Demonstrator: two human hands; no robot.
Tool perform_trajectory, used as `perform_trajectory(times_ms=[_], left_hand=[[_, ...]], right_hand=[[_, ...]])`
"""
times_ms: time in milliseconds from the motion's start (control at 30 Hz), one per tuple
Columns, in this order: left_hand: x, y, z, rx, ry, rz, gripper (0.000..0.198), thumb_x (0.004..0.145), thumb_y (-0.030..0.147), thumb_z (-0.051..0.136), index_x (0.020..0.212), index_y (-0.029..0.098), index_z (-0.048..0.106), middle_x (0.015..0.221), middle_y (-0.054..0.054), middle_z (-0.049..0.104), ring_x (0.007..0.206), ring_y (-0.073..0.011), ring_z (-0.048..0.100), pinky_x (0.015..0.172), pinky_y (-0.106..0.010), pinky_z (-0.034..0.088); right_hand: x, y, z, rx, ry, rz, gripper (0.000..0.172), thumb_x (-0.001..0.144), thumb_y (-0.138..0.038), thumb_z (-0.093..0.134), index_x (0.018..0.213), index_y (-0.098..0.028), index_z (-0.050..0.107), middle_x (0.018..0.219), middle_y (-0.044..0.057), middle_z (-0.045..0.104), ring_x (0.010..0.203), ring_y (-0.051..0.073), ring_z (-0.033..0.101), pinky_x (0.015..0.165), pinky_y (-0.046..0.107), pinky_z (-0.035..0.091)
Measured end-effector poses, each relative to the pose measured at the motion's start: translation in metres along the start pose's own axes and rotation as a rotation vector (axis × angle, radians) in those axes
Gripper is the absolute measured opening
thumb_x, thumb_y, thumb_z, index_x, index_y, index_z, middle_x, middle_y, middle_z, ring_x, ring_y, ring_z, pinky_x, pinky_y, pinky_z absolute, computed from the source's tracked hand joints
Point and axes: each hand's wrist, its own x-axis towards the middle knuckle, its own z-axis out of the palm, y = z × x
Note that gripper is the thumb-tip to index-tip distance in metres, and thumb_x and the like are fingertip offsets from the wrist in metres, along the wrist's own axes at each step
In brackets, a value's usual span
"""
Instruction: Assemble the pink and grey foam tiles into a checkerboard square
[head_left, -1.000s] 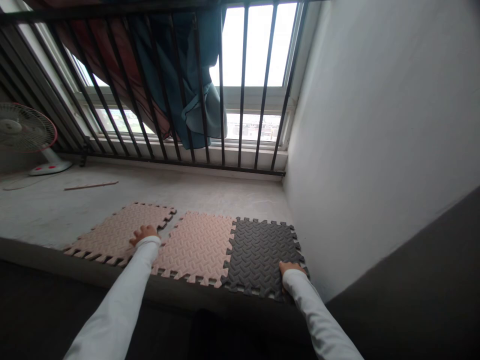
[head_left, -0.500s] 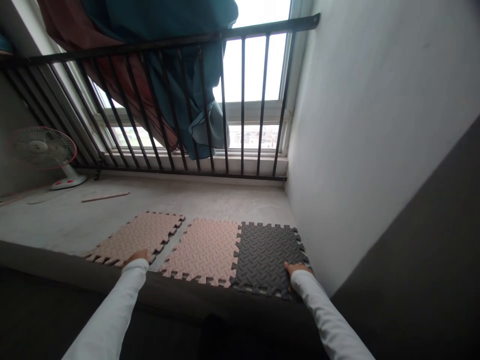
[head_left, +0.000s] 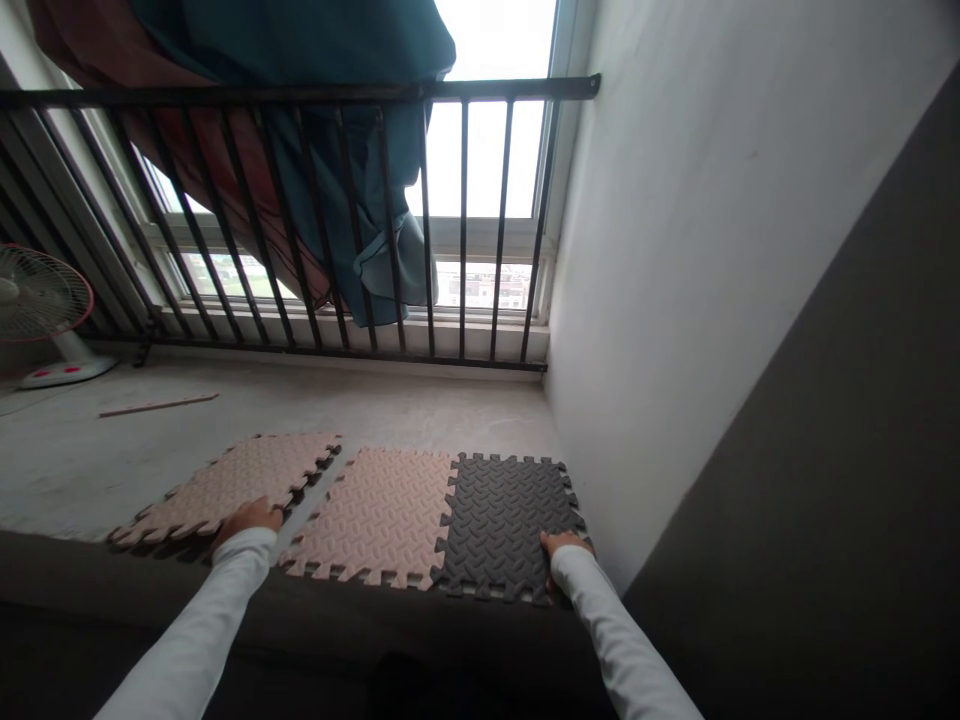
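Three interlocking EVA foam floor tiles with a tread pattern lie in a row on the concrete. My left hand rests on the near edge of the left pink tile, and a narrow gap separates that tile from the middle pink tile. The middle tile is joined to the dark grey tile. My right hand lies on the near edge of the grey tile. Part of each near edge is hidden by my white sleeves and the dark ledge.
A black metal railing stands before a window, with a teal cloth and a reddish cloth behind it. A white fan and a wooden strip stand on the concrete floor. A white wall rises on the right.
My left hand has slid from the middle of the left pink tile to its near edge. My right hand stays on the grey tile. The view has shifted, bringing the railing's top rail into sight.
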Motion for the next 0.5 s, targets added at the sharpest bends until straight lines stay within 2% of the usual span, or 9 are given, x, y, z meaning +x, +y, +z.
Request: perform_trajectory(times_ms=[67, 167, 233, 333, 367, 433, 500], left_hand=[[-0.004, 0.041, -0.016, 0.029, 0.035, 0.056, 0.039, 0.067, 0.033, 0.036, 0.093, 0.014, 0.059, 0.099, -0.013, 0.058, 0.089, -0.0243, 0.052, 0.074, -0.032, 0.039], [-0.026, 0.117, -0.035, -0.013, 0.062, 0.169, 0.038, 0.071, 0.032, 0.034, 0.092, 0.016, 0.061, 0.097, -0.011, 0.058, 0.089, -0.0223, 0.051, 0.072, -0.030, 0.040], [-0.055, 0.169, -0.039, -0.082, 0.074, 0.263, 0.038, 0.073, 0.030, 0.031, 0.096, 0.018, 0.059, 0.100, -0.010, 0.057, 0.091, -0.0210, 0.050, 0.074, -0.029, 0.040], [-0.121, 0.237, -0.031, -0.140, -0.032, 0.480, 0.042, 0.076, 0.029, 0.028, 0.109, 0.019, 0.052, 0.102, -0.009, 0.054, 0.095, -0.0197, 0.048, 0.081, -0.029, 0.039], [-0.145, 0.255, -0.026, -0.155, -0.092, 0.614, 0.045, 0.076, 0.029, 0.030, 0.117, 0.020, 0.045, 0.105, -0.009, 0.053, 0.099, -0.0195, 0.046, 0.083, -0.029, 0.038], [-0.187, 0.280, -0.015, -0.176, -0.202, 0.922, 0.063, 0.070, 0.035, 0.041, 0.129, 0.024, 0.023, 0.122, -0.008, 0.042, 0.109, -0.0217, 0.038, 0.086, -0.031, 0.037], [-0.212, 0.291, -0.005, -0.181, -0.248, 1.068, 0.077, 0.065, 0.042, 0.048, 0.132, 0.028, 0.010, 0.135, -0.005, 0.026, 0.118, -0.0242, 0.028, 0.092, -0.035, 0.032]], right_hand=[[-0.002, 0.000, -0.001, -0.007, 0.011, -0.004, 0.096, 0.033, -0.019, 0.075, 0.122, -0.023, 0.037, 0.118, 0.010, 0.049, 0.113, 0.029, 0.038, 0.086, 0.037, 0.040], [-0.006, -0.001, -0.002, -0.011, 0.024, 0.009, 0.095, 0.034, -0.022, 0.075, 0.121, -0.025, 0.037, 0.118, 0.010, 0.049, 0.114, 0.027, 0.038, 0.087, 0.036, 0.039], [-0.010, -0.001, -0.002, 0.008, 0.017, 0.034, 0.097, 0.035, -0.025, 0.075, 0.123, -0.026, 0.034, 0.120, 0.011, 0.046, 0.115, 0.026, 0.037, 0.089, 0.034, 0.037], [-0.015, 0.003, 0.001, 0.042, 0.014, 0.089, 0.091, 0.044, -0.032, 0.072, 0.124, -0.027, 0.031, 0.130, 0.013, 0.034, 0.114, 0.026, 0.038, 0.091, 0.036, 0.035], [-0.016, 0.005, 0.003, 0.051, 0.019, 0.101, 0.088, 0.047, -0.034, 0.071, 0.125, -0.028, 0.031, 0.132, 0.013, 0.029, 0.114, 0.027, 0.037, 0.091, 0.037, 0.034], [-0.018, 0.009, 0.009, 0.075, 0.028, 0.100, 0.082, 0.053, -0.037, 0.067, 0.125, -0.028, 0.030, 0.135, 0.013, 0.023, 0.118, 0.027, 0.032, 0.092, 0.038, 0.032], [-0.020, 0.013, 0.020, 0.111, 0.054, 0.083, 0.077, 0.057, -0.037, 0.064, 0.126, -0.023, 0.030, 0.136, 0.013, 0.021, 0.121, 0.027, 0.026, 0.095, 0.037, 0.030]])
